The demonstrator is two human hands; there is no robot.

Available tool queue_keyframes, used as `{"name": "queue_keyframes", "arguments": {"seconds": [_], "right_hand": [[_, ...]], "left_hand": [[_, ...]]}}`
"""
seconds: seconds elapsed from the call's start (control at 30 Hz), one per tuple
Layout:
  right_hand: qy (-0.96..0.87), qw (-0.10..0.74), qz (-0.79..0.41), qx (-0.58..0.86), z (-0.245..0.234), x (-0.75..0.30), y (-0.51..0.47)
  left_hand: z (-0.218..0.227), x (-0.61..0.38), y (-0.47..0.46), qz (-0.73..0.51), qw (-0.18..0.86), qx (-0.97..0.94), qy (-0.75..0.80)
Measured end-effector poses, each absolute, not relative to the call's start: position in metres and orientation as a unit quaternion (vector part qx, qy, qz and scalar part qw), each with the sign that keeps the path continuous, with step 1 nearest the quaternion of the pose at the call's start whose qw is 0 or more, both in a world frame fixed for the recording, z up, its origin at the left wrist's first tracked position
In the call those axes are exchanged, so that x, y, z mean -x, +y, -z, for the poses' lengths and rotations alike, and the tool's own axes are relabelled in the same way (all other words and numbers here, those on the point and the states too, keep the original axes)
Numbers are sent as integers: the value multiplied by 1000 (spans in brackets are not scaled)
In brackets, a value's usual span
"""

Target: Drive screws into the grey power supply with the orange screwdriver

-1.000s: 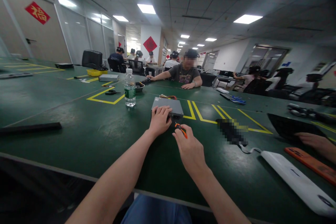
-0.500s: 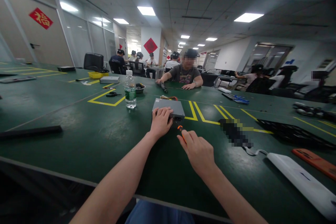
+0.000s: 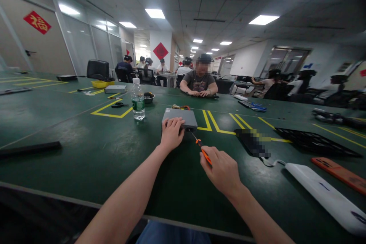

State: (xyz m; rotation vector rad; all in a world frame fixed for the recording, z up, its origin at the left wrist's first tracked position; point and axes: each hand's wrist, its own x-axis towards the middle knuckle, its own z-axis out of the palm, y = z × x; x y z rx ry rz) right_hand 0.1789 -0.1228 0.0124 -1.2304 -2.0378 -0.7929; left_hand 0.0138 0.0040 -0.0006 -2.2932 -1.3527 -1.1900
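A grey metal computer power supply [image 3: 187, 116] lies on the green table in front of me, coloured wires [image 3: 181, 107] bunched behind it. My left hand [image 3: 172, 131] grips its near left part, fingers across the top and thumb down by the front face. In my right hand [image 3: 221, 166] is a screwdriver [image 3: 199, 143] with an orange and black handle. Its thin shaft slants up and left to the box's near face, by the front edge. Whether the tip touches a screw cannot be made out.
A water bottle [image 3: 138, 101] stands left of the box, near a metal bowl [image 3: 149, 98]. To the right lie a white power bank [image 3: 320, 190], an orange phone [image 3: 339, 171] and a black mesh panel [image 3: 314, 143]. Across the table sits a person [image 3: 200, 80].
My right hand has drawn back toward me and rightward with the screwdriver, exposing more of its shaft. My left hand stays on the power supply. The person opposite has brought both hands together.
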Motion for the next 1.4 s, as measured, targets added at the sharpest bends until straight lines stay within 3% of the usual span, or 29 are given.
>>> {"name": "queue_keyframes", "arguments": {"seconds": [0.37, 0.53, 0.7, 0.8, 0.9, 1.23, 1.4], "right_hand": [[-769, 331, 287, 466, -2, -198, -123], [-749, 338, 291, 489, -4, -199, -122], [-743, 333, 301, 496, -4, -201, -121], [-746, 322, 313, 491, -5, -200, -122], [-750, 311, 315, 492, -6, -198, -124], [-751, 303, 302, 502, -8, -201, -133], [-746, 324, 304, 496, -9, -202, -145]], "left_hand": [[-1, -11, 0, 398, 108, 794, -447], [1, -8, 5, 488, 81, 720, -486], [10, 1, 25, 615, -102, 564, -541], [15, 8, 37, 624, -274, 483, -549], [17, 11, 43, 627, -356, 481, -499], [13, 9, 35, 641, -424, 461, -444], [16, 4, 33, 626, -398, 486, -461]]}}
